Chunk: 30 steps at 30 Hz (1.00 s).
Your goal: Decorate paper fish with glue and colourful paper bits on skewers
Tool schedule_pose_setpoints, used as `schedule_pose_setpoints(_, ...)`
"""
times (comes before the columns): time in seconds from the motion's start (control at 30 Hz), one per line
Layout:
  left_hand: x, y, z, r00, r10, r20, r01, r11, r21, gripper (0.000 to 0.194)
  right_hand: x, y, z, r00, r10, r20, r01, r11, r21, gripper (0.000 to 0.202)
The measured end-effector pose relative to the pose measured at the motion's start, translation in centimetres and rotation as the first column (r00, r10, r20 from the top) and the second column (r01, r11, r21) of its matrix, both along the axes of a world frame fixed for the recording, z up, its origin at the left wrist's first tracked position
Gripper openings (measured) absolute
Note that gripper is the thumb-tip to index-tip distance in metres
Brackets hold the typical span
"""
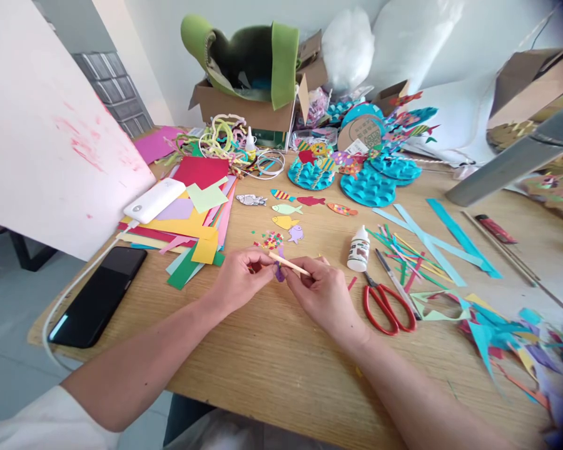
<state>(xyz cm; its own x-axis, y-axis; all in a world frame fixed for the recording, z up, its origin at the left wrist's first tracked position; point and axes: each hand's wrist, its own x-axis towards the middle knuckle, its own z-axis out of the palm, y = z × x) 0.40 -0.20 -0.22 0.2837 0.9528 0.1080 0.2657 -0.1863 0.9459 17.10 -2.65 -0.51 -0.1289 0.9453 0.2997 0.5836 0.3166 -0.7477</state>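
My left hand (241,275) is closed, its fingertips pinching a small purple paper strip (279,272) by the near end of a pale thin stick. My right hand (323,286) grips that pale stick (291,265) between thumb and fingers. Paper and stick touch between the two hands; fingers partly hide how the paper sits. Just beyond lies a pile of coloured paper bits (272,239). Several paper fish lie further back, among them a yellow fish (285,222) and a purple fish (296,234).
To the right are a white glue bottle (358,249), red-handled scissors (388,306), a pen (396,282) and paper scraps (511,344). Left are a phone (98,297), a power bank (154,200) and coloured paper sheets (201,237). Blue scalloped discs (368,184) stand behind.
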Motion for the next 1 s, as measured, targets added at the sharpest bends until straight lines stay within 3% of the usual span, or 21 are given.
schedule_pose_setpoints(0.17, 0.0, 0.0, 0.0, 0.999, 0.018, -0.044, -0.017, 0.999, 0.030, 0.013, -0.1, 0.1, 0.1, 1.000, -0.013, 0.021, 0.013, 1.000, 0.002, 0.014)
schedule_pose_setpoints(0.4, 0.1, -0.4, -0.1, 0.991, 0.033, -0.126, -0.009, 0.983, 0.183, 0.014, -0.1, 0.0, 0.1, 0.998, -0.020, 0.051, 0.021, 1.000, -0.023, 0.015)
schedule_pose_setpoints(0.73, 0.1, -0.9, -0.8, 0.969, 0.088, -0.231, 0.015, 0.913, 0.408, 0.017, 0.0, 0.0, -0.3, 0.994, -0.004, 0.107, -0.007, 0.995, 0.097, 0.014)
schedule_pose_setpoints(1.0, 0.1, -1.1, -0.7, 0.965, 0.058, -0.257, 0.050, 0.917, 0.395, 0.017, -0.2, -0.2, -0.3, 0.982, -0.022, 0.186, -0.018, 0.978, 0.207, 0.010)
